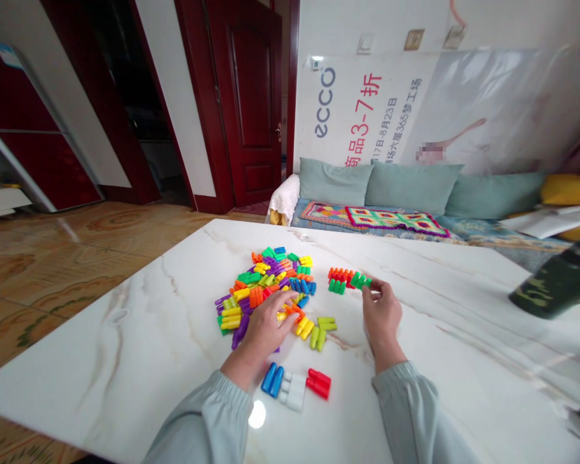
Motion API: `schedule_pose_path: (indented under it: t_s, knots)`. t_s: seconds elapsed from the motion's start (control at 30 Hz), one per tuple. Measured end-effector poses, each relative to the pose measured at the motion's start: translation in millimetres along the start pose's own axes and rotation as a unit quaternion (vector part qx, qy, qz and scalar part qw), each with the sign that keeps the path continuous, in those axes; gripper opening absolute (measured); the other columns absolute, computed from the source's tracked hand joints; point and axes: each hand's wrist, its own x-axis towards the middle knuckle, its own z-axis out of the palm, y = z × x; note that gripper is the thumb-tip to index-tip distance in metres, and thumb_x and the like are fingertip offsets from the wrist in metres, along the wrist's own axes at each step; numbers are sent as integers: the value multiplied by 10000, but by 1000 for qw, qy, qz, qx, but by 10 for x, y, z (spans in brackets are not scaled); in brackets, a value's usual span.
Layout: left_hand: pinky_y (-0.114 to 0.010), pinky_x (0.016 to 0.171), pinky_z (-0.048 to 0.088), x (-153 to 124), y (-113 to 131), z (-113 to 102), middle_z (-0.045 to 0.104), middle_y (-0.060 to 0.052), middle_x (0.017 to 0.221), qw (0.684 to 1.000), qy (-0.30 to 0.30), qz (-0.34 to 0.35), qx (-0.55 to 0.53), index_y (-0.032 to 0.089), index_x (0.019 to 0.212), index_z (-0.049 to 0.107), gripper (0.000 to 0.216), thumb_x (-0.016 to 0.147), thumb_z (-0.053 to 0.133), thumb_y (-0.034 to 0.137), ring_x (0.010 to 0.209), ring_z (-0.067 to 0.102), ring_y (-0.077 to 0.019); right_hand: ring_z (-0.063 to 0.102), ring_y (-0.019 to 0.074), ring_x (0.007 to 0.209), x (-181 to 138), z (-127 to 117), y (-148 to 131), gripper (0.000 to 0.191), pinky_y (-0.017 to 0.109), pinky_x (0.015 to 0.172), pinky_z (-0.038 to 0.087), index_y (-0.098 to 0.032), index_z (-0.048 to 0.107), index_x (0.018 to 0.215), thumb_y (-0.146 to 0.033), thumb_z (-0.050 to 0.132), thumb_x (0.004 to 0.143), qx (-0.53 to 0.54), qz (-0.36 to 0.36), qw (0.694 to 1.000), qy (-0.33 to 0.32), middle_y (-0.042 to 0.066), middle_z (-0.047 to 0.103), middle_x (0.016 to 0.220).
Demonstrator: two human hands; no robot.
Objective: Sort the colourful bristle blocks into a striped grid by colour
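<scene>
My left hand rests over the near side of a heap of colourful plastic building blocks. Its fingers are curved, with the thumb apart from them, near an orange block; the undersides of the fingertips are hidden. To the right, my right hand pinches a green block between thumb and fingers. That block lies against a short row of red blocks, with another green block in front; whether they are joined I cannot tell. Lime-green blocks lie between my hands.
Closer to me on the marble-patterned table lie a blue block, a white block and a red block. A dark green camouflage bottle is at the right. Beyond the table stands a sofa with cushions.
</scene>
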Motion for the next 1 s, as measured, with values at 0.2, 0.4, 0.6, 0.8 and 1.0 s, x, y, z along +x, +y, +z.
schedule_pose_path:
  t_s: [0.2,0.4,0.6,0.8,1.0]
  knots:
    - [-340,874,601,-4,-45,17,705,-51,1135,1000,-6,-15,5,228,1211,580,367,861,607,119,958,704,-178,659,216,851,40,30,89,255,286,664,392,-185,671,1096,-234,530,890,-199,35,973,-109,97,729,999]
    - [-347,875,600,4,-9,13,710,-56,1136,1000,-9,-17,8,226,1207,586,362,864,595,110,983,703,-189,660,224,892,68,74,70,255,283,664,388,-198,671,1108,-233,546,889,-180,38,976,-118,80,731,999]
    - [-348,847,608,17,27,-4,708,-59,1158,999,-23,-35,5,233,1215,590,380,856,596,109,970,707,-196,656,226,863,109,114,115,253,285,657,381,-194,687,1071,-215,548,861,-163,26,980,-114,81,732,947]
    - [-341,830,607,7,2,5,714,-53,1123,999,-13,-30,5,232,1207,588,380,849,594,107,905,711,-181,638,195,825,33,91,76,328,276,660,390,-165,674,1092,-213,501,818,-141,-6,988,-69,94,699,1069]
    - [-324,797,607,22,9,4,715,-47,1111,999,-12,-29,4,236,1206,586,393,840,590,94,849,711,-168,666,203,781,-150,12,-95,301,267,634,388,-270,779,961,-223,517,820,-187,-22,973,-137,48,758,885]
